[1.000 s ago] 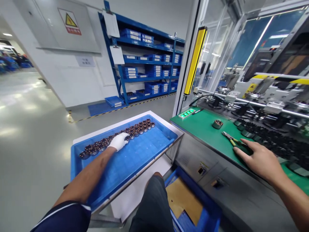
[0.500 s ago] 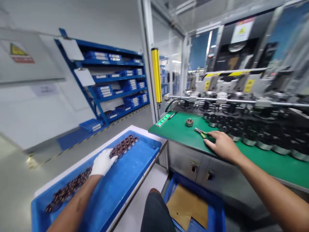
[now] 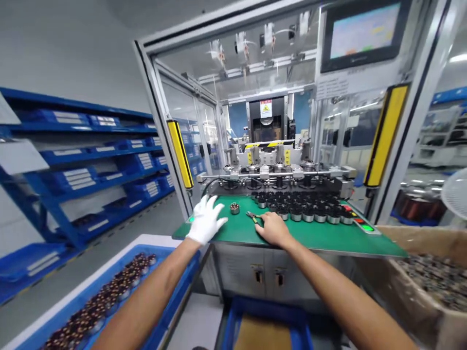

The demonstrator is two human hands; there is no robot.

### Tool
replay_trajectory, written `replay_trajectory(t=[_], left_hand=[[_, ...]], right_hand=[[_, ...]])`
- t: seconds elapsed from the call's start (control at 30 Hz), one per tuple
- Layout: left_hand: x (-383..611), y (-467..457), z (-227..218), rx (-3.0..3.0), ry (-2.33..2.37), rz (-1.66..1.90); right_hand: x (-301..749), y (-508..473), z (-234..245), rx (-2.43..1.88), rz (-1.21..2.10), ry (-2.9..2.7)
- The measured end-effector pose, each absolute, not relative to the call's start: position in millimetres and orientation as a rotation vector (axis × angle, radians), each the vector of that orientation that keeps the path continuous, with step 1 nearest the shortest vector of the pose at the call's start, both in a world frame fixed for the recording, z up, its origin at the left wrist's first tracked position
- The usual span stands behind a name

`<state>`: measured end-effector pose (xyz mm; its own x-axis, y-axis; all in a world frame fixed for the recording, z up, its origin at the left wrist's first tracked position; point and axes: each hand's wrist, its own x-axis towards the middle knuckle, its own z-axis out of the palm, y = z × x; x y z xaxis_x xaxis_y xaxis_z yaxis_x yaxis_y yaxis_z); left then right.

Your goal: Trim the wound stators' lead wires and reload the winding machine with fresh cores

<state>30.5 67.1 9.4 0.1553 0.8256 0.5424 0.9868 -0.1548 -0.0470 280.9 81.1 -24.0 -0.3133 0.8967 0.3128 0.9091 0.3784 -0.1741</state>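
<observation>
My left hand (image 3: 206, 221), in a white glove, is spread over the left end of the green worktop (image 3: 314, 236), with nothing between its fingers. Just to its right, a single small round wound part (image 3: 234, 208) with a silver side and coppery top stands on the worktop. My right hand (image 3: 273, 227), bare, rests on the green mat with its fingers around the handles of small pliers (image 3: 254, 218). Their jaws point left toward the round part. Right of the pliers stand rows of black-topped metal parts (image 3: 308, 214).
A blue tray (image 3: 166, 291) with several copper-coloured wound parts lies low on the left. Behind the worktop is a machine frame with a metal bar (image 3: 270, 175) and yellow side posts (image 3: 180, 154). A lined box of small parts (image 3: 434, 282) stands at right.
My left hand has left the parts in the blue tray and moved up and right over the worktop, fingers spread. The view has swung right. My right hand stays at the pliers.
</observation>
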Motion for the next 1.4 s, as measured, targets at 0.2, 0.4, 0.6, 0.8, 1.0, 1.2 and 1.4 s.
replay_trajectory(t=[0.2,0.4,0.6,0.8,1.0,1.2,1.4], left_hand=[[86,128,7,-2.103,-1.945,-0.627],[85,114,-4,-2.217,-1.955,-0.839],[86,0,-29,-2.345,-1.441,-1.201],[91,-99,-53,-2.365,-1.186,-1.308],[111,-123,-62,-2.504,-1.128,-1.247],[122,-127,-64,-2.553,-1.178,-1.329],[119,-122,-55,-2.606,-1.246,-1.509]], right_hand=[[281,80,-23,-1.543,-0.025,-2.266],[282,83,-21,-1.405,0.154,-2.153],[282,47,-26,-1.043,0.556,-1.853],[275,-68,-68,-0.783,1.272,-1.513],[271,-116,-70,-0.676,1.845,-0.926],[288,-122,-63,-0.658,1.912,-0.861],[307,-130,-65,-0.72,2.098,-0.944]])
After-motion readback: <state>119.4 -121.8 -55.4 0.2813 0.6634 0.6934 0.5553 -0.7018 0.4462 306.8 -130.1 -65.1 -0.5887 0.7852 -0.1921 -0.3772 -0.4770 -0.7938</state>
